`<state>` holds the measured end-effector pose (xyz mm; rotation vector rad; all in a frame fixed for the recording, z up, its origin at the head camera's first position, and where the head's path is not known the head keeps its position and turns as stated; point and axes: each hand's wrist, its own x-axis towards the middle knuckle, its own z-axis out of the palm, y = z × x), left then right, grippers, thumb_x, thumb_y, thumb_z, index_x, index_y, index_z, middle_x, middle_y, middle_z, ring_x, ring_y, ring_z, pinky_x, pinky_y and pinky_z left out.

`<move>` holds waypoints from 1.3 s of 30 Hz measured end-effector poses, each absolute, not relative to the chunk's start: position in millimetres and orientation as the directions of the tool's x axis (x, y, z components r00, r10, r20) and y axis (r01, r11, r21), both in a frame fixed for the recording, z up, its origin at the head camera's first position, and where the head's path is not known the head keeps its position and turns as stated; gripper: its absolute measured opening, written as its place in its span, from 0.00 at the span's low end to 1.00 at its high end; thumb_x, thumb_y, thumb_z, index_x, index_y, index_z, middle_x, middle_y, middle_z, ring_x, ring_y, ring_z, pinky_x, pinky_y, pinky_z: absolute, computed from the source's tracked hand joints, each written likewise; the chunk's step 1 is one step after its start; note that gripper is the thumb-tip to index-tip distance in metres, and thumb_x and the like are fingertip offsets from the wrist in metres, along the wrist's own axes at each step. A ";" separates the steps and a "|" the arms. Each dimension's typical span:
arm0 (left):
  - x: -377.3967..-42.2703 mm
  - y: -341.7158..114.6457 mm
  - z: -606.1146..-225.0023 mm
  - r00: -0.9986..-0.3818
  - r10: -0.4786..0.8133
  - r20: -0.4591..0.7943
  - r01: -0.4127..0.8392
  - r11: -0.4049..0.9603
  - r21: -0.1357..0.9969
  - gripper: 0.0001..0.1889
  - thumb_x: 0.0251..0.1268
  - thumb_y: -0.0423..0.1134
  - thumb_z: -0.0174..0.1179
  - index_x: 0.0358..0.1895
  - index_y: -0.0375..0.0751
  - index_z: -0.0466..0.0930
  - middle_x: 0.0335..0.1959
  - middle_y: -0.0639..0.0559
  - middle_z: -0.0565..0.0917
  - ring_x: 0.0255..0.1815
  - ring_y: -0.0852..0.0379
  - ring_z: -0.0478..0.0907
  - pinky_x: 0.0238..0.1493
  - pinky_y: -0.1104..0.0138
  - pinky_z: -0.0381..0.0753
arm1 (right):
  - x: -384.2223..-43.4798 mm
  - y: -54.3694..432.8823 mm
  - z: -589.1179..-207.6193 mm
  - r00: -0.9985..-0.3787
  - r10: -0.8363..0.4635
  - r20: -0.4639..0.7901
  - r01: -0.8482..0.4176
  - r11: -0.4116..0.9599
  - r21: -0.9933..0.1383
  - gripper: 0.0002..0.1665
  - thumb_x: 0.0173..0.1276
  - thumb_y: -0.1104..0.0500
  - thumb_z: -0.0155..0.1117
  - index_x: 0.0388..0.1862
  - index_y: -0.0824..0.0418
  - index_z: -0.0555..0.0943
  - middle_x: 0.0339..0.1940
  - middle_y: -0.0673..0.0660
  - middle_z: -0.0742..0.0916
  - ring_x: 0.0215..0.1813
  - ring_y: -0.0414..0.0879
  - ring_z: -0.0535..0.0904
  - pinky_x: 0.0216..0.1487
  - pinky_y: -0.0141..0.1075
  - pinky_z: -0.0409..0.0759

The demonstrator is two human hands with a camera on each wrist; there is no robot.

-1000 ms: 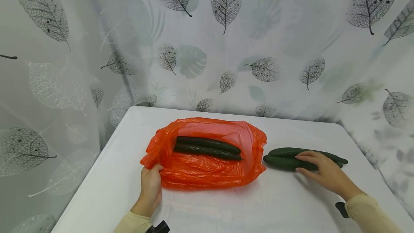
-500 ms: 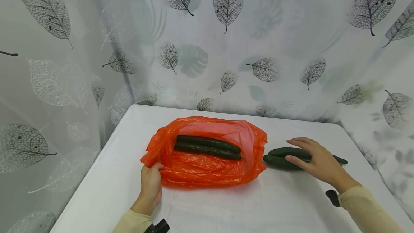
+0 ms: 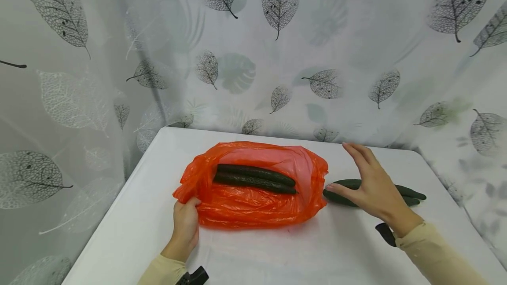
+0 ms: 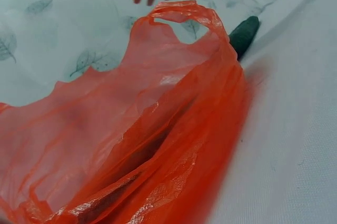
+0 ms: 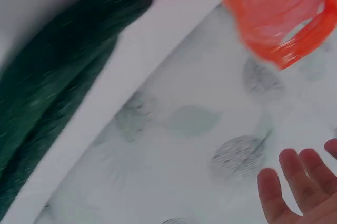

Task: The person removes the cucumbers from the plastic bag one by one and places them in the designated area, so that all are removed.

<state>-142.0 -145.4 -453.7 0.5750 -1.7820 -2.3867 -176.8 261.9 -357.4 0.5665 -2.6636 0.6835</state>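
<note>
An orange plastic bag [image 3: 253, 197] lies open on the white table [image 3: 277, 254], with two dark green cucumbers [image 3: 255, 177] inside it. My left hand [image 3: 186, 223] grips the bag's near left edge. Two more cucumbers [image 3: 408, 195] lie on the table to the right of the bag. My right hand [image 3: 368, 179] hovers above them with straight, spread fingers, holding nothing. The left wrist view shows the bag's orange film [image 4: 158, 139] and a cucumber tip [image 4: 245, 34]. The right wrist view shows the loose cucumbers [image 5: 58, 113], the bag's handle [image 5: 284, 18] and my fingertips [image 5: 300, 182].
A pale curtain printed with grey leaves [image 3: 277, 47] hangs behind and around the table. The table's left edge [image 3: 115, 206] and right edge [image 3: 467, 232] are near.
My right hand has lifted off the two loose cucumbers and moved up and left, fingers spreading. The left hand and the bag have stayed put.
</note>
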 end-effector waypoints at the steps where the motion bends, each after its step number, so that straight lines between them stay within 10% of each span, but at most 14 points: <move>1: -142.1 -145.2 -453.5 -0.923 -0.307 -0.234 -0.137 -0.306 0.942 0.29 0.69 0.26 0.38 0.75 0.29 0.53 0.68 0.42 0.64 0.63 0.47 0.62 0.69 0.59 0.64 | -176.5 254.8 -354.0 -0.855 -0.299 0.424 -0.466 0.802 -0.374 0.63 0.50 0.40 0.82 0.80 0.57 0.61 0.75 0.58 0.67 0.71 0.60 0.65 0.60 0.65 0.70; 13: -139.4 -146.8 -454.7 -0.925 -0.306 -0.227 -0.126 -0.317 0.940 0.30 0.69 0.25 0.37 0.75 0.26 0.52 0.70 0.40 0.62 0.66 0.45 0.61 0.73 0.56 0.60 | -171.7 157.2 -333.3 -0.836 -0.393 0.384 -0.543 0.697 -0.468 0.63 0.52 0.27 0.74 0.79 0.55 0.61 0.71 0.51 0.72 0.69 0.50 0.70 0.65 0.56 0.73; 23: -140.6 -148.4 -456.8 -0.925 -0.314 -0.214 -0.112 -0.314 0.943 0.30 0.68 0.25 0.38 0.75 0.25 0.53 0.70 0.40 0.63 0.64 0.46 0.62 0.69 0.60 0.63 | -202.0 113.3 -369.5 -0.893 -0.433 0.124 -0.321 0.417 -0.850 0.45 0.62 0.47 0.77 0.75 0.56 0.69 0.62 0.55 0.82 0.62 0.50 0.78 0.64 0.51 0.76; 39: -142.4 -148.0 -463.3 -0.929 -0.317 -0.193 -0.090 -0.310 0.946 0.30 0.66 0.23 0.37 0.74 0.25 0.55 0.70 0.40 0.65 0.64 0.48 0.62 0.64 0.66 0.65 | -241.5 93.9 -429.6 -0.899 -0.439 0.007 -0.205 0.407 -0.890 0.36 0.65 0.55 0.75 0.66 0.70 0.75 0.59 0.64 0.84 0.61 0.59 0.79 0.63 0.50 0.76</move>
